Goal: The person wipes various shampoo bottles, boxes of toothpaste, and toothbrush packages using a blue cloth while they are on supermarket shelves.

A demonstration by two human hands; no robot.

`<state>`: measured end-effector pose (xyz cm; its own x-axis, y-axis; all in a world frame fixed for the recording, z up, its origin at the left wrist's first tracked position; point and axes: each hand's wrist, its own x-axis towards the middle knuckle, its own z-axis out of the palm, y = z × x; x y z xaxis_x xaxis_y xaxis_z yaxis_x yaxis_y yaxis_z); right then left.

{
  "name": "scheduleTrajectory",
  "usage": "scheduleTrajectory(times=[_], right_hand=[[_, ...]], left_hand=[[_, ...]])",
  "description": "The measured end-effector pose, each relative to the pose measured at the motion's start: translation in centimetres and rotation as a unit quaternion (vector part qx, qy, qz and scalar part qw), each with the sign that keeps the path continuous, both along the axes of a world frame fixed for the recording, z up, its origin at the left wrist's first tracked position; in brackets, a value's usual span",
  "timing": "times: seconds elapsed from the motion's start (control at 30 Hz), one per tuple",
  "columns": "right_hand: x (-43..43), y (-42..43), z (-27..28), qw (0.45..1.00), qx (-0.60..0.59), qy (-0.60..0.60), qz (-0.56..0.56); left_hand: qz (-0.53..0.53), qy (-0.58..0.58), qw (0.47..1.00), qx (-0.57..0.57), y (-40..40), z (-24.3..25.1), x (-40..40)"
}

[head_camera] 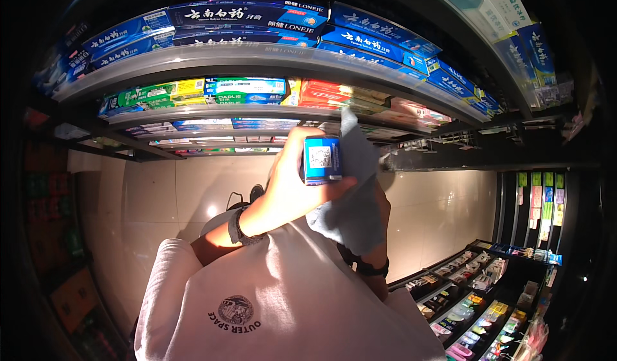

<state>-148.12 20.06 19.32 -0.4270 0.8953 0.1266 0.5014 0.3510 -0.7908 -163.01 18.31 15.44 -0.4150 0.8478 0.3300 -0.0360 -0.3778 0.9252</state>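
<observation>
My left hand (pixel 289 185) grips a blue toothpaste box (pixel 329 173) end-on, with the thumb and fingers around its sides. A printed square code shows on the end facing me. Just right of the box hangs a grey-blue cloth (pixel 359 192), held in my right hand (pixel 384 209). The cloth hides most of that hand and its fingers. Whether the cloth touches the box cannot be made out. Beyond both hands, blue toothpaste boxes (pixel 231 16) lie stacked on an upper shelf (pixel 231 58), with green, yellow and red boxes on the shelf below.
Dark shelf framing (pixel 434 161) runs close in front of me and to the right. Lower right stands a display rack (pixel 443 284) of small packaged goods. Beneath me is a pale tiled floor (pixel 434 211). Brown cartons (pixel 74 298) sit in shadow at the left.
</observation>
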Motion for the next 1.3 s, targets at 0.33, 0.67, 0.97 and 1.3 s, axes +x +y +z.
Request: scheduleTrajectory(times=[0.33,0.67,0.97,1.3], right_hand=[[0.8,1.4,-3.2,0.984,-0.009,0.086,0.155],[-2.4,0.6,-3.1,0.985,0.010,0.132,0.110],[-3.2,0.0,-7.9,0.967,0.044,0.221,0.117],[-1.7,4.5,-5.7,0.813,-0.183,0.552,0.039]], left_hand=[[-0.085,-0.091,0.992,0.010,-0.6,1.0,-1.2],[-0.250,-0.121,0.959,0.051,0.2,1.9,-2.2],[-0.254,-0.154,0.950,0.093,2.9,7.6,-3.8],[-0.264,-0.129,0.952,-0.090,4.6,3.7,-0.1]])
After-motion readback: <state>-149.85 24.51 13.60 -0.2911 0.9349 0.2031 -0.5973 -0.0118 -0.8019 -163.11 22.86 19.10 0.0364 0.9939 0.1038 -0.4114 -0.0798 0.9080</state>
